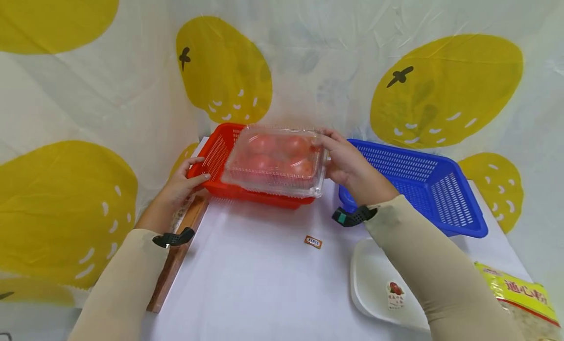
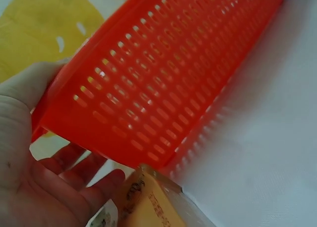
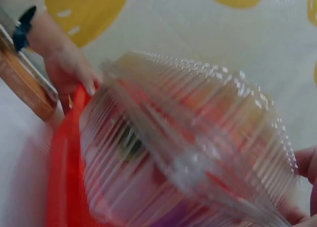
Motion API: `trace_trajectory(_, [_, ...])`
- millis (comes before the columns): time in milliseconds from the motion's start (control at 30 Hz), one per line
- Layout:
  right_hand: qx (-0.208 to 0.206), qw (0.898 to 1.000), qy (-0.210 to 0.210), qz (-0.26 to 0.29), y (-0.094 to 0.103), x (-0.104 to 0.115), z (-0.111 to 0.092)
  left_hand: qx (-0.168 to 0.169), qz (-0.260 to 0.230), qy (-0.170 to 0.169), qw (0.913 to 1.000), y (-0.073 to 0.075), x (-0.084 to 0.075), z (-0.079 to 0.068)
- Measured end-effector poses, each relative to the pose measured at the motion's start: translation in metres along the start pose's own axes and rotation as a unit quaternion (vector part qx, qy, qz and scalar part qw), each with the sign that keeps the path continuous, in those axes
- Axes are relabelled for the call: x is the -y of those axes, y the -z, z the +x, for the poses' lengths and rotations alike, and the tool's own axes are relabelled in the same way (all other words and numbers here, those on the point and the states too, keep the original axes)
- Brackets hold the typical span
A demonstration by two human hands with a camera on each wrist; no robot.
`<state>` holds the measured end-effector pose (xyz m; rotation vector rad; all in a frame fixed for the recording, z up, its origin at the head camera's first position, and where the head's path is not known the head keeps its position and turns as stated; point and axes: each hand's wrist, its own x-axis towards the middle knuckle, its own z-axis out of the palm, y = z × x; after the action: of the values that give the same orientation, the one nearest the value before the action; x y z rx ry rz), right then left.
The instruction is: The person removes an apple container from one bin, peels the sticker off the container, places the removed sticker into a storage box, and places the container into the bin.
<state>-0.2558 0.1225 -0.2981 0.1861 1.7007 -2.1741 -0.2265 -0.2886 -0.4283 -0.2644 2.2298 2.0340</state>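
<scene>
My right hand (image 1: 345, 159) grips the right end of a clear plastic clamshell box (image 1: 273, 182) that holds several red tomatoes (image 1: 263, 144). The box is over the red basket (image 1: 220, 150), slightly tilted, and hides much of its inside. In the right wrist view the box's ribbed side (image 3: 198, 133) fills the middle, blurred, with a few fingertips (image 3: 306, 162) at its right edge. My left hand (image 1: 182, 179) holds the red basket by its left end. In the left wrist view the thumb lies at the slotted basket's (image 2: 148, 88) rim and the other fingers are below.
A blue basket (image 1: 414, 184) stands at the right, partly behind my right forearm. Nearer lie a white tray (image 1: 374, 282) and a yellow-topped pasta bag (image 1: 520, 292). A small card (image 1: 313, 241) lies mid-table. A long brown box (image 1: 176, 262) lines the left edge. Patterned cloth hangs behind.
</scene>
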Motion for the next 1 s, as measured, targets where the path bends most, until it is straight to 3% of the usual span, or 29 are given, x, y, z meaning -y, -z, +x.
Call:
trace_trajectory(267, [-0.068, 0.997, -0.021, 0.016, -0.008, -0.011, 0.061, 0.001, -0.004, 0.009, 1.0000, -0.003, -0.002, -0.003])
trace_trajectory(500, [-0.070, 0.996, -0.026, -0.044, -0.018, -0.021, 0.081, 0.014, -0.023, 0.009, 0.9996, -0.007, -0.001, 0.001])
trace_trajectory(733, [-0.066, 0.995, -0.039, -0.068, -0.028, -0.031, 0.101, 0.003, -0.033, 0.016, 0.9993, -0.003, 0.002, -0.005])
trace_trajectory(867, [-0.039, 0.990, -0.001, -0.137, -0.028, -0.039, 0.112, -0.003, -0.033, 0.015, 0.9994, -0.001, 0.004, -0.008])
trace_trajectory(1000, [-0.022, 0.974, 0.060, -0.218, -0.027, -0.048, 0.123, -0.003, -0.037, 0.012, 0.9993, -0.001, 0.004, -0.007])
